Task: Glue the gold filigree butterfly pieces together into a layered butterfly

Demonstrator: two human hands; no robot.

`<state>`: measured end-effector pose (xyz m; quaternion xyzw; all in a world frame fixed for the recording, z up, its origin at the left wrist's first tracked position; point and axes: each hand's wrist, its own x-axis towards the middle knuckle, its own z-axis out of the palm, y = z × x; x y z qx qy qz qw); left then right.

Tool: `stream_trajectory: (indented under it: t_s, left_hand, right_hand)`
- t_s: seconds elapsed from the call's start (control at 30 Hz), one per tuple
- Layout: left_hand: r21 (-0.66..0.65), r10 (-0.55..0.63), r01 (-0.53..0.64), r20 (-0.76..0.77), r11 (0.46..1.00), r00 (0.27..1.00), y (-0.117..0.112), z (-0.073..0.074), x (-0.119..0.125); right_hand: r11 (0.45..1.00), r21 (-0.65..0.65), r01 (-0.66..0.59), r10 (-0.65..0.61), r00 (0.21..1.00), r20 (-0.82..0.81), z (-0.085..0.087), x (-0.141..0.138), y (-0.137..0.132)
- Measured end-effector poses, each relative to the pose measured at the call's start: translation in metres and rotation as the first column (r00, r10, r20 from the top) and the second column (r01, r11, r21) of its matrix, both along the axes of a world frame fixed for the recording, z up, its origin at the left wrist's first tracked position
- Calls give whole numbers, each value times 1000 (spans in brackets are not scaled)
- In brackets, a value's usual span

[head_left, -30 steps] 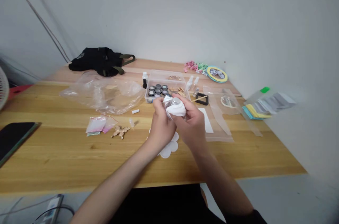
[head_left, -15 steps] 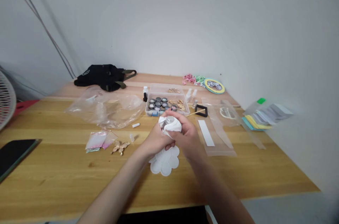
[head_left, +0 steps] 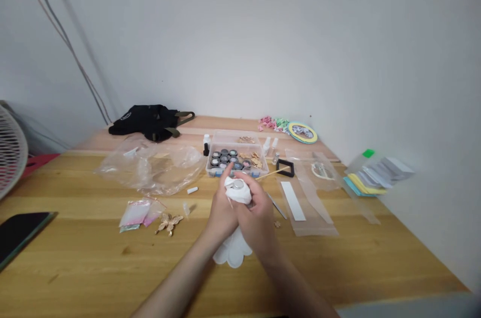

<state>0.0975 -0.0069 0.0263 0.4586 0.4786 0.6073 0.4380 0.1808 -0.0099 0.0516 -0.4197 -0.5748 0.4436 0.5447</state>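
My left hand (head_left: 222, 209) and my right hand (head_left: 256, 214) meet at the middle of the table, both closed around a small container with a round metal lid (head_left: 238, 184). White tissue (head_left: 236, 194) wraps its body, and only the lid shows through. A white flower-shaped palette (head_left: 232, 250) lies on the wood beneath my hands, partly hidden by them. A thin metal tool (head_left: 276, 205) lies just beyond my right hand.
A transparent box of dark-lidded pots (head_left: 236, 170) stands just beyond my hands on the wooden table (head_left: 75, 238). To the left lie gold butterfly ornaments (head_left: 168, 224), pink packets (head_left: 137, 213), a crumpled plastic bag (head_left: 150, 170) and a phone (head_left: 18, 233).
The view has tilted upward, so the table sits lower in the frame. Both hands stay closed on the wrapped container and now cover more of the palette.
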Motion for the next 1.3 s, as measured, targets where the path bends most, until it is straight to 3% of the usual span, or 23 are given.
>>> stream_trajectory:
  t_s: [0.07, 0.13, 0.2, 0.27, 0.4, 0.6, 0.67, 0.73, 0.83, 0.9, 0.97, 1.07, 1.2, 1.3]
  left_hand:
    - [-62, -197, 200, 52, 978, 979, -1, 4, -8]
    - [-137, -411, 423, 105, 896, 905, -4, 8, -16]
    - [-159, -467, 488, 149, 858, 871, -6, 9, -19]
    - [-133, -402, 415, 111, 900, 909, -7, 10, -16]
    - [-50, -161, 159, -39, 986, 986, -6, 13, -2]
    - [-81, 130, -127, 27, 989, 991, -5, 4, 12]
    - [-55, 108, -108, 8, 993, 994, -7, 3, 9]
    - [-59, -51, 50, -12, 997, 999, -10, 5, 2]
    - [-167, -364, 366, 42, 916, 930, -15, 11, -11]
    - [-179, -419, 423, 63, 888, 906, -16, 15, -15]
    - [-114, -354, 356, 31, 928, 935, -14, 18, -12]
    - [-37, -151, 150, -26, 988, 988, -11, 18, -1]
    - [-33, 84, -84, -6, 996, 996, -9, 12, 11]
    - [-15, 60, -60, -9, 998, 998, -10, 12, 9]
  right_hand:
    - [977, -83, -198, 192, 978, -81, 3, 8, 5]
    - [910, -170, -379, 354, 921, -161, 5, 16, 9]
    - [878, -186, -441, 408, 893, -193, 5, 20, 11]
    - [917, -110, -383, 368, 920, -132, 5, 20, 11]
    - [972, 56, -228, 222, 970, 95, 2, 15, 5]
    - [994, 108, 15, -29, 991, 127, -4, 3, -4]
    - [997, 75, -10, 3, 996, 87, -3, 5, -4]
    - [990, -11, -144, 144, 990, 14, 0, 11, -1]
    - [896, -138, -422, 402, 903, -154, 4, 21, 5]
    - [870, -122, -478, 454, 872, -181, 6, 24, 7]
    - [906, -76, -416, 407, 907, -105, 7, 23, 7]
    - [965, -27, -262, 263, 965, 20, 6, 15, 2]
    - [998, 48, -40, 38, 998, 43, 2, 3, -5]
    - [999, 45, -21, 20, 1000, 16, 3, 5, -6]
